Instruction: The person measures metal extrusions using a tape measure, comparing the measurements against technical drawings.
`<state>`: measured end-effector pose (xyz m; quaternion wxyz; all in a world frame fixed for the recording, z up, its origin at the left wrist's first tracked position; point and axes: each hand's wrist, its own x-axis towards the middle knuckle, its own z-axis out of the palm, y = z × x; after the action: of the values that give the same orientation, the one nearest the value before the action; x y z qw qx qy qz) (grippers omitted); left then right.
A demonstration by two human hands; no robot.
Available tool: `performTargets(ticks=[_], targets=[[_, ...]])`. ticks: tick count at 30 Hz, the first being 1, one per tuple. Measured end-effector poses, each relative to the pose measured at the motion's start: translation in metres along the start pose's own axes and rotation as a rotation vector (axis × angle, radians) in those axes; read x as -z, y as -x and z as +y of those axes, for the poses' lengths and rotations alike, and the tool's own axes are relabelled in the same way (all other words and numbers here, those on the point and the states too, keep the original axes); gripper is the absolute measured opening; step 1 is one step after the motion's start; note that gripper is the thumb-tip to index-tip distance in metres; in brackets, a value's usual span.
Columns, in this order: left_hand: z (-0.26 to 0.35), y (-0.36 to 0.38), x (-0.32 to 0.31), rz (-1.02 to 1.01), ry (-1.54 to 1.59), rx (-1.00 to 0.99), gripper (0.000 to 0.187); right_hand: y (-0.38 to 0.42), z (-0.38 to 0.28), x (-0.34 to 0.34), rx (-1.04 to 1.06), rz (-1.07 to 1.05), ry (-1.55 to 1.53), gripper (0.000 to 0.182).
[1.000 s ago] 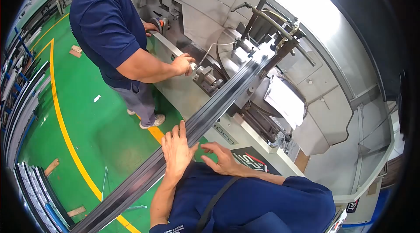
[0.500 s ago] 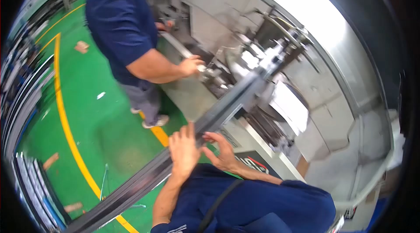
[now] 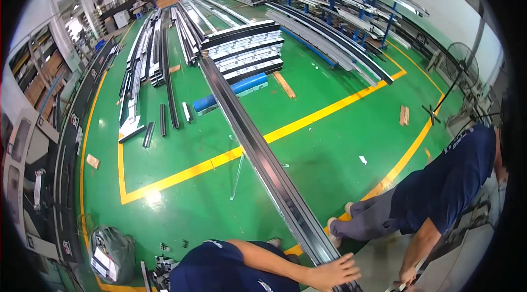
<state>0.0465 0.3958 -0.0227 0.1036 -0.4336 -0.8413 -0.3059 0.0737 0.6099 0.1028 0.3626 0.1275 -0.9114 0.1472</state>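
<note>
A long dark-grey metal profile (image 3: 269, 168) with lengthwise grooves runs from the stacked profiles at the back down to the lower right. Over its near end lies my left hand (image 3: 332, 273), fingers bent across the top and gripping it. The near tip of the profile passes out of the picture below that hand. My right hand is outside the view.
A co-worker in a dark blue shirt (image 3: 447, 182) stands at right, one hand (image 3: 407, 276) low by the machine. Wrapped profiles are stacked behind a blue roll (image 3: 230, 93). Blue racks (image 3: 329, 6) hold more profiles. A plastic bag (image 3: 112, 253) sits lower left.
My view has swung left, away from the machine to the floor and stacked profiles. My left hand is still on the profile; my right hand has left the view.
</note>
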Motion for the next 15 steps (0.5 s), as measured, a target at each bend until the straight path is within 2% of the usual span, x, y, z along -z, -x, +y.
performTargets(ticks=[2,3,5,8,10,15], targets=[[-0.024,0.023,0.012,0.015,-0.017,0.081,0.103,0.062,0.032,-0.048,-0.047,-0.251,0.235,0.058],[-0.037,0.034,0.016,0.02,-0.026,0.121,0.109,0.061,0.033,-0.052,-0.101,-0.364,0.211,0.055],[-0.051,0.047,0.034,-0.034,-0.017,0.153,0.106,0.058,0.031,-0.049,-0.208,-0.609,0.179,0.049],[-0.05,0.05,0.04,-0.072,-0.041,0.163,0.105,0.065,0.038,-0.049,-0.43,-0.644,-0.028,0.042],[-0.045,0.044,0.042,-0.141,-0.059,0.171,0.104,0.069,0.043,-0.051,-0.437,-0.619,-0.036,0.042],[-0.048,0.044,0.029,-0.034,-0.06,0.135,0.107,0.073,0.05,-0.056,-0.419,-0.553,-0.077,0.042]])
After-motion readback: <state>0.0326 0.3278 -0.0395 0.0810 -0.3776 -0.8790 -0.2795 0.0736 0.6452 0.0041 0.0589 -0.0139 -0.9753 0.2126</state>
